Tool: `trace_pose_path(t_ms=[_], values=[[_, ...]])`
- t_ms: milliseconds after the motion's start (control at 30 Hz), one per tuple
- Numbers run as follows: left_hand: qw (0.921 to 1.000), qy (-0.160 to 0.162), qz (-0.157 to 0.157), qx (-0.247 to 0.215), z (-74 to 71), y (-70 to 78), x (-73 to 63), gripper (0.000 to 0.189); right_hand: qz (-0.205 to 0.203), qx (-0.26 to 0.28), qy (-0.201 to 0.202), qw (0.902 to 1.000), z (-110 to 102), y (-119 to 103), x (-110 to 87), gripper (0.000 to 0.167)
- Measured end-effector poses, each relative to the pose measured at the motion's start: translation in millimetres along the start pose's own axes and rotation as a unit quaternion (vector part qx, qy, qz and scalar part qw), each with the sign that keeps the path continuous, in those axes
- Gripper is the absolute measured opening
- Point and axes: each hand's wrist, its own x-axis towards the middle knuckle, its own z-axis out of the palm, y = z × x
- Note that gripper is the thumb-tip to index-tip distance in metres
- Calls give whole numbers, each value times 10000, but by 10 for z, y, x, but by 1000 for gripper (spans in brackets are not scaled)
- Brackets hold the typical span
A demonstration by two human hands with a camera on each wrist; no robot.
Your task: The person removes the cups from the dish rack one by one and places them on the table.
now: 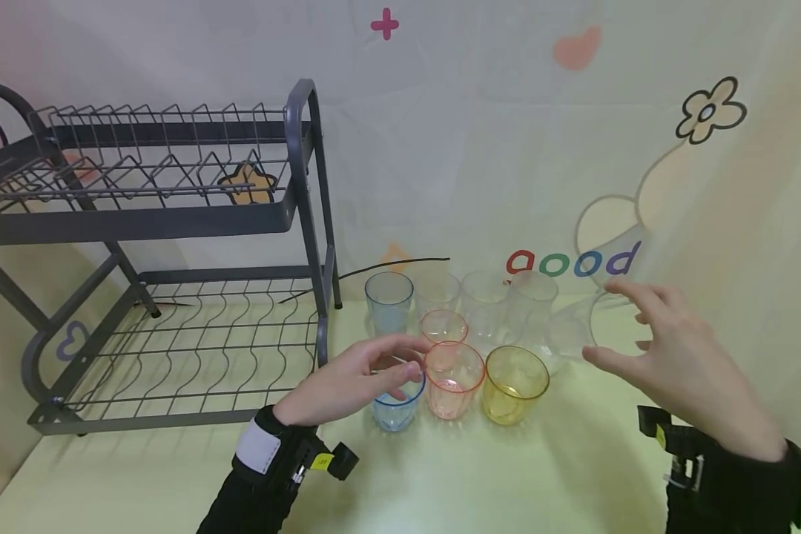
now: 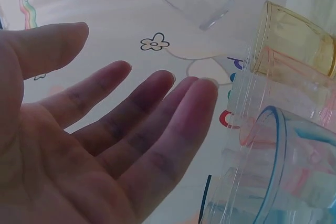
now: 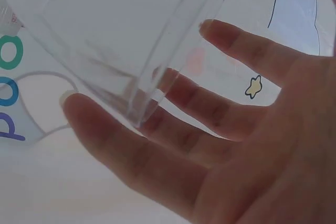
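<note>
My right hand [image 1: 681, 356] holds a clear plastic cup [image 1: 569, 332] by its rim end, thumb on one side and fingers on the other. The cup is tilted on its side, its mouth toward the palm in the right wrist view. My left hand [image 1: 363, 374] hovers above a blue cup [image 1: 395, 417] with fingers loosely bent and nothing in them. Beside the blue cup stand a pink cup [image 1: 450, 400] and a yellow cup [image 1: 512, 404]. A second red-rimmed cup [image 1: 444, 317] is partly hidden behind the front pink one.
Behind stand a grey-blue cup [image 1: 389, 308] and several clear cups [image 1: 484, 293] in a row. A dark two-tier wire dish rack [image 1: 173, 222] fills the left side of the pale table [image 1: 480, 482]. A printed cloth [image 1: 454, 148] hangs at the back.
</note>
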Motion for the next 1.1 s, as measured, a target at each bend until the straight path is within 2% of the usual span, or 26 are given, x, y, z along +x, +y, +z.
trace_pose_path(t_ms=[100, 267, 533, 800, 1100], values=[[10000, -9, -24, 36, -16, 34, -12, 33, 226, -207, -424, 9986, -9, 20, 14, 85], [9995, 133, -141, 260, -57, 61, -56, 34, 595, -525, -1292, 9884, 19, 92, 51, 83], [9991, 189, -153, 360, -66, 76, -64, 34, 659, -522, -1666, 9824, 148, 209, 121, 81], [9931, 389, -136, 1095, -34, 87, -50, 32, 668, -363, -2136, 9740, 372, 256, 218, 76], [9927, 148, -139, 1187, 4, 112, -41, 32, 917, -405, -2609, 9602, 521, 296, 267, 72]])
